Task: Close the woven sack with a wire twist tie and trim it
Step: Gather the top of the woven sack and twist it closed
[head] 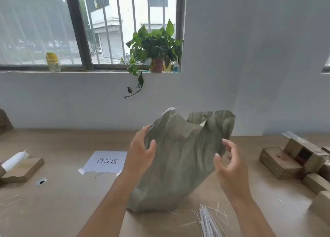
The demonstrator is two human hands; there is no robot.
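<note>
Wooden table (62, 201), window wall beyond: I see the woven sack (180, 158) upright at centre, mouth open — left hand (142, 153) and right hand (230, 167) flank it, fingers spread; wire ties (208, 222) lie near-right, nearer my right hand.

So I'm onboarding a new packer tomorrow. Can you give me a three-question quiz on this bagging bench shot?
1. True or false: the mouth of the woven sack is already tied shut.
2. Where does the bundle of white wire ties lie? A) on the windowsill B) on the table in front of the sack, nearer the right hand C) inside the sack
3. Fill in: the left hand rests its fingers on the sack's ____ edge.

Key: 1 false, the mouth stands open and untied. 2 B. 3 left.
</note>
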